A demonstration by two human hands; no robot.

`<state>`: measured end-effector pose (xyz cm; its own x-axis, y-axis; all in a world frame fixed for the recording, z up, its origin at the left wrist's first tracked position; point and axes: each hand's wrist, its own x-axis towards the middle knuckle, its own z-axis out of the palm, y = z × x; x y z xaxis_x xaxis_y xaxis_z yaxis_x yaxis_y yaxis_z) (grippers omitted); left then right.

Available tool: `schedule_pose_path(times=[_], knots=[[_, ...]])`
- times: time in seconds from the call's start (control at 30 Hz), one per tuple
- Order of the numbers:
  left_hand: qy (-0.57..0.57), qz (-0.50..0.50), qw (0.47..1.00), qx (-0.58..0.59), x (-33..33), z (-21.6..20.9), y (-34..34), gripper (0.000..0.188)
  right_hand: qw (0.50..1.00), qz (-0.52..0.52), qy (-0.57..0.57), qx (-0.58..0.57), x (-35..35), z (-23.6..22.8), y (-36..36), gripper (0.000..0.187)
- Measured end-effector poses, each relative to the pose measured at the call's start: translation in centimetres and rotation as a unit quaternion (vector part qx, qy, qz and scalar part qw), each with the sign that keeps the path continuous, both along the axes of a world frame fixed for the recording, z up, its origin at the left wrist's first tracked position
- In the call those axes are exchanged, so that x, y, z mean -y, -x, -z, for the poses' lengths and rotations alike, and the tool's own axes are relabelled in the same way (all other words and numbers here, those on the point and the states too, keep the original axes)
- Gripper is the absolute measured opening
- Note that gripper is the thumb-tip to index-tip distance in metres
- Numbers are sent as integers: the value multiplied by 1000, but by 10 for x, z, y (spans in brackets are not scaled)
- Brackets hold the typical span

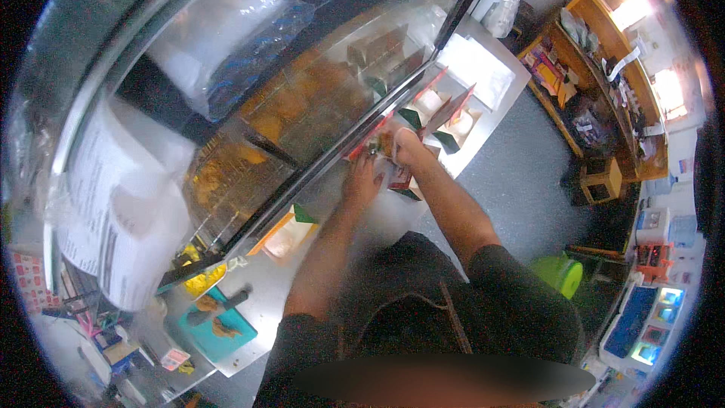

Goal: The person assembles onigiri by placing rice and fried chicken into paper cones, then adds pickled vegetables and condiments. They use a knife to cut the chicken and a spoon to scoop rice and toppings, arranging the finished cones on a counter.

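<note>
Just in front of the display case, an open takeaway food box (400, 178) with red and white walls stands on the pale counter. My left hand (364, 180) is at its left side, fingers bent against the box wall. Over its far right side is my right hand (406, 148), closed, with its fingertips hidden inside or behind the box. What that hand pinches is too small and blurred to make out. Farther right, another open box (453, 122) holds white rounded contents and a green leaf-like liner (447, 142). A similar open box (284, 236) sits to the left of my left forearm.
A glass-fronted food case (302, 98) lines the counter. White sheets (476, 68) lie at its far right end. A turquoise cutting board (226, 329) with a knife (239, 297) and brown food pieces is at lower left. Wooden shelving (555, 91) stands across the grey floor (502, 159).
</note>
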<state>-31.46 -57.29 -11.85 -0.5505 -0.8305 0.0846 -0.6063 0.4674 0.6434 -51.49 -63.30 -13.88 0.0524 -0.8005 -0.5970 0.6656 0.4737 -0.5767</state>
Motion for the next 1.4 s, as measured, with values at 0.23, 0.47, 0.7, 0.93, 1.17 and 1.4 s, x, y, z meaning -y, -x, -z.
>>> schedule_pose_path(times=[0.23,0.47,0.7,0.93,1.17,1.4], knots=[[-43,-29,993,107,3,17,5,41,701,-263,211,-628,27,7,10,27],[-38,-77,989,118,-11,14,-1,25,676,-363,185,-614,8,-45,7,42],[-95,-88,981,141,-21,3,-10,43,420,-498,171,-739,26,-44,17,39],[-13,-54,995,80,-26,-6,-5,83,451,-447,149,-758,16,-17,17,39],[-7,-30,993,110,-16,3,21,74,360,-488,175,-776,3,-43,19,31],[-72,-20,996,-39,-64,7,-49,52,348,-372,277,-815,-71,-143,-33,27]])
